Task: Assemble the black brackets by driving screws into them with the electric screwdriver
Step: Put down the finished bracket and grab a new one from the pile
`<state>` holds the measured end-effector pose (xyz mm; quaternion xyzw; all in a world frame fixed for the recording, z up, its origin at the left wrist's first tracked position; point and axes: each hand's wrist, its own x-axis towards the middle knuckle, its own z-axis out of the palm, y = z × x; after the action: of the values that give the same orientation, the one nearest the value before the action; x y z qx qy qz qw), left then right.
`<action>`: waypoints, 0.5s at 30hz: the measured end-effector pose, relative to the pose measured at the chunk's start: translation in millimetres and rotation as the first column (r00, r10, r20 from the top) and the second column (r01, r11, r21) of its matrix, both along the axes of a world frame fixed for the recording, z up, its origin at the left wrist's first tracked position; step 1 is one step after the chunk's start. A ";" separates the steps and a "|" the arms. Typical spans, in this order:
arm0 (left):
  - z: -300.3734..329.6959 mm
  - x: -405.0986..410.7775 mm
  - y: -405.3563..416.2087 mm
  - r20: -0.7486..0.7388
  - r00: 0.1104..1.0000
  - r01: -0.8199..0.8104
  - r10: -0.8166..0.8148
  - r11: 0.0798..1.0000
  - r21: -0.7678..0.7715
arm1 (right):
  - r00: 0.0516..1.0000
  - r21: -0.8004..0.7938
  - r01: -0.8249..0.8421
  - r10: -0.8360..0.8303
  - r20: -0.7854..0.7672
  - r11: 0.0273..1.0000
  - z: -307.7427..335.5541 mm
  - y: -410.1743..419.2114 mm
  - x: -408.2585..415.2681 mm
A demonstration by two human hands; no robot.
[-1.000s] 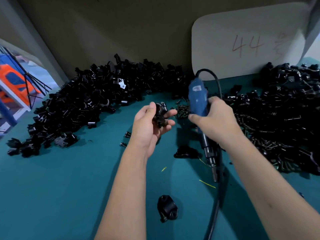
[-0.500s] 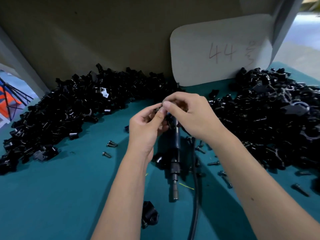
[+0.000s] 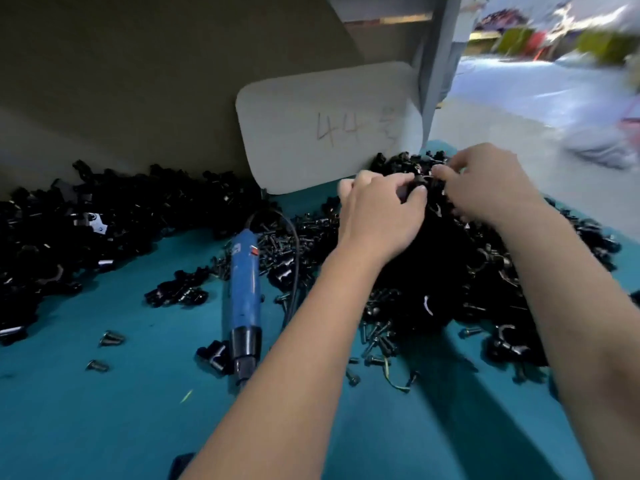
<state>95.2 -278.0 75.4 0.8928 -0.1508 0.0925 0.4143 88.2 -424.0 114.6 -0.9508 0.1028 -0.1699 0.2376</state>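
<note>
Two heaps of black brackets are spread on the teal table (image 3: 104, 427): a long left heap (image 3: 86, 230) against the far wall, and a right heap (image 3: 467, 271) below the white board (image 3: 329, 133) marked 44. Loose screws (image 3: 377, 327) are scattered along the near edge of the right heap, and two more (image 3: 104, 351) lie apart at near left. The blue screwdriver (image 3: 245, 292) is laid flat on the table between the heaps, tip toward the near side, untouched, with its cord (image 3: 294, 258) trailing off to the far side.

Both hands are raised over the far top of the right heap, close together. The left hand (image 3: 377, 216) is curled, and a small black bracket (image 3: 417, 183) appears to be pinched between its thumb and fingers. The right hand (image 3: 485, 188) is curled too, its fingertips (image 3: 438, 173) brought up against the same piece; whether anything of its own is held cannot be told, blur and black on black hiding the detail.

The step in hand is judged to be the picking and fitting of parts, before any driving. Next, a screw would need to be seated in the bracket, and the screwdriver fetched from the left with the right hand.
</note>
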 end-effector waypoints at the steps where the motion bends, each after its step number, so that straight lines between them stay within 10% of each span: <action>1: -2.0 1.7 -9.4 -0.013 1.000 0.027 -0.026 0.998 0.057 | 0.999 -0.054 0.020 -0.022 -0.039 0.998 -4.0 -7.7 1.9; 10: -10.3 23.0 -12.9 0.006 0.995 -0.102 0.102 0.995 -0.003 | 0.995 0.096 0.093 -0.089 -0.045 0.991 -3.0 -58.8 40.3; 15: -2.3 49.7 -19.2 -0.038 0.988 -0.151 0.151 0.988 -0.015 | 0.981 -0.145 -0.013 -0.016 -0.195 0.989 -12.5 -50.6 104.0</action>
<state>144.9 -297.2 73.1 0.8995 -0.0742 0.1085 0.4167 192.2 -474.5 102.1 -0.9777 0.1135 -0.0828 0.1560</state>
